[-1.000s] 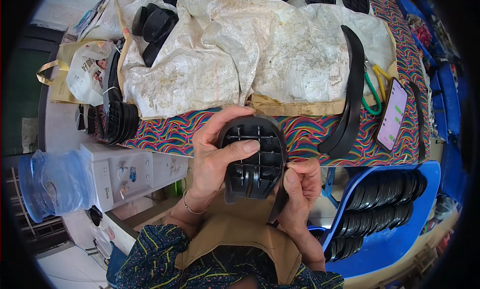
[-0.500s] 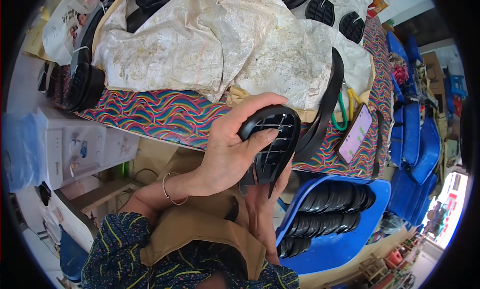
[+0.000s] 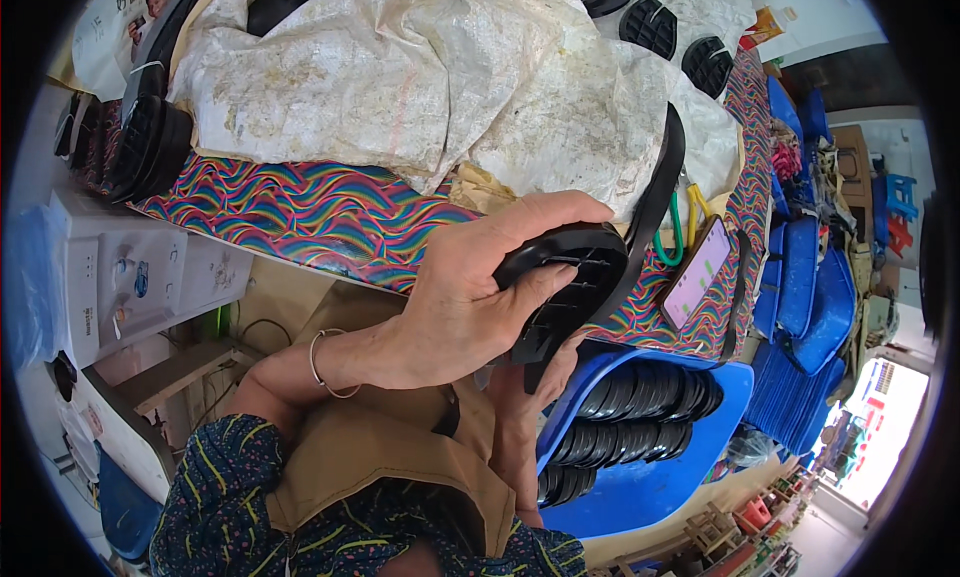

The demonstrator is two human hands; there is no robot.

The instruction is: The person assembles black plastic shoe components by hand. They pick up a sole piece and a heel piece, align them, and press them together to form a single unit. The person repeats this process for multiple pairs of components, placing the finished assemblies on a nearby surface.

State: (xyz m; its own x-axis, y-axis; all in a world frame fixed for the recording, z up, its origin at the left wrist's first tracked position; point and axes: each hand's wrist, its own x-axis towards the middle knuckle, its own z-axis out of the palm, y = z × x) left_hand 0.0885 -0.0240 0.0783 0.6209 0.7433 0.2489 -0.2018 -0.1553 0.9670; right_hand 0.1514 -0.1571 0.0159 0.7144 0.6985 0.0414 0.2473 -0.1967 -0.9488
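Observation:
My left hand [image 3: 465,292], a bangle on its wrist, wraps round the toe or heel end of a black shoe sole [image 3: 595,282]. Its thumb presses into the ribbed, grid-like inner side while the fingers pass over the upper rim. Lower down, my right hand [image 3: 550,372] grips the other end from behind and below; most of its fingers are hidden by the sole. Just beyond the sole, a long black strip [image 3: 672,157] curves over the table edge; its lower part is partly covered by the sole.
A dirty white woven sheet [image 3: 400,87] lies across the patterned table [image 3: 300,207], with black soles [image 3: 648,27] on it. Scissors [image 3: 694,217] with green and yellow handles and a phone [image 3: 697,272] lie at right. Below, a blue tub [image 3: 640,497] holds rows of black soles.
The sole has tilted, so its inner grid shows less openly than before. Both hands keep their hold on it. The whole view has shifted slightly.

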